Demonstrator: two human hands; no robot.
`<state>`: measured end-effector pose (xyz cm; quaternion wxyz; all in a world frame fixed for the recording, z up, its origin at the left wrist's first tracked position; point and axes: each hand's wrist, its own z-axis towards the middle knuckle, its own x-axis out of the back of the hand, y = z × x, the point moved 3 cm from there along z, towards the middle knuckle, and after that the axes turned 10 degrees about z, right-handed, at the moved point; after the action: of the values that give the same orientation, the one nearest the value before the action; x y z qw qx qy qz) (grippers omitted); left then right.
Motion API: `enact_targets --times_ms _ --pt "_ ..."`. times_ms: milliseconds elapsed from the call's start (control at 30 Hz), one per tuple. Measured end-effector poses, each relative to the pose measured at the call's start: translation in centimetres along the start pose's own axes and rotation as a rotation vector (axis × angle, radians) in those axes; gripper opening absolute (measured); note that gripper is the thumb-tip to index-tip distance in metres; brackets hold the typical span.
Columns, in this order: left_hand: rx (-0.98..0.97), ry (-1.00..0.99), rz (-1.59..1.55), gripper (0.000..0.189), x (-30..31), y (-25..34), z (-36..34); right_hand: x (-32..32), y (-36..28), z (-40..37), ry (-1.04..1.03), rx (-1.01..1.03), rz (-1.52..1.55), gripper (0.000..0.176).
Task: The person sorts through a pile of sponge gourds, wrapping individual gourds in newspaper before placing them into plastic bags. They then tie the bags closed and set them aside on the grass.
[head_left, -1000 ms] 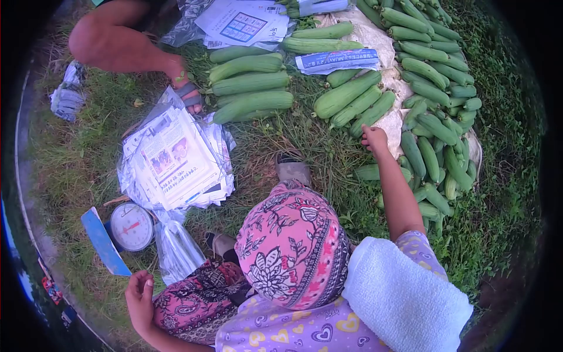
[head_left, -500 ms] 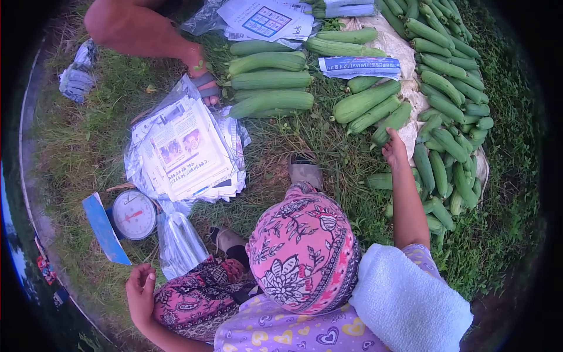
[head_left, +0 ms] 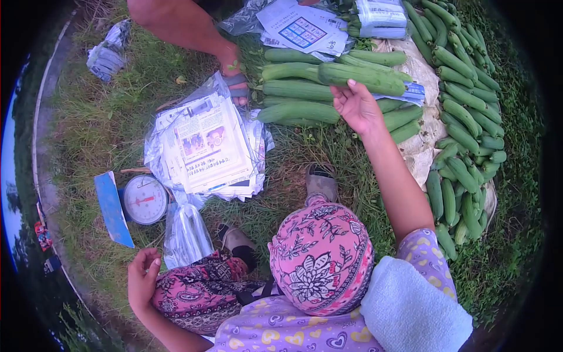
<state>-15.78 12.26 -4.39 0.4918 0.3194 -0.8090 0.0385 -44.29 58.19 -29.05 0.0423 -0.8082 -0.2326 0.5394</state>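
My right hand [head_left: 359,111] holds a long green gourd [head_left: 362,78] by its underside, over a row of similar gourds [head_left: 299,111] on the grass. The thumb shows against the gourd; the other fingers are partly hidden. A blue printed wrapper [head_left: 413,92] lies partly behind it, with a few gourds beside it. My left hand [head_left: 143,277] is at the lower left by my patterned trouser leg [head_left: 193,293]. Its fingers are loosely curled and apart from the thumb, with nothing in them.
Many gourds [head_left: 463,111] lie piled around a pale sack [head_left: 417,158] at right. Newspapers [head_left: 211,146], a dial scale [head_left: 145,199] and a clear plastic bag [head_left: 186,234] lie at left. A co-worker's leg [head_left: 193,35] and wrapped packs [head_left: 381,17] are at the top.
My right hand has lifted a gourd from beside the sack and carried it up and left, over the row. The view has shifted slightly; my left hand has stayed nearly still.
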Motion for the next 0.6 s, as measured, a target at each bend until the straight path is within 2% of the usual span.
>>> enact_targets --times_ms 167,333,467,533,567,600 --pt "0.115 -0.034 -0.022 0.025 0.0 1.2 -0.2 -6.4 7.3 12.3 0.182 -0.077 0.141 0.030" --pt "0.119 -0.032 0.020 0.025 -0.1 -0.7 -0.3 -5.6 11.4 18.9 0.345 0.007 0.112 0.031" --pt "0.137 -0.045 -0.016 0.026 -0.2 -1.6 -0.2 -4.5 13.6 20.7 0.426 0.038 0.088 0.030" --pt "0.155 -0.059 -0.053 0.027 -0.3 -2.0 -0.1 -4.8 13.8 18.7 0.322 0.008 -0.015 0.032" --pt "0.171 -0.067 -0.069 0.027 -0.2 -1.9 -0.1 -5.8 13.2 16.1 0.264 -0.007 -0.191 0.040" --pt "0.191 -0.067 -0.089 0.028 -0.1 -2.0 -0.1 -5.5 12.8 13.9 0.209 0.006 -0.286 0.038"
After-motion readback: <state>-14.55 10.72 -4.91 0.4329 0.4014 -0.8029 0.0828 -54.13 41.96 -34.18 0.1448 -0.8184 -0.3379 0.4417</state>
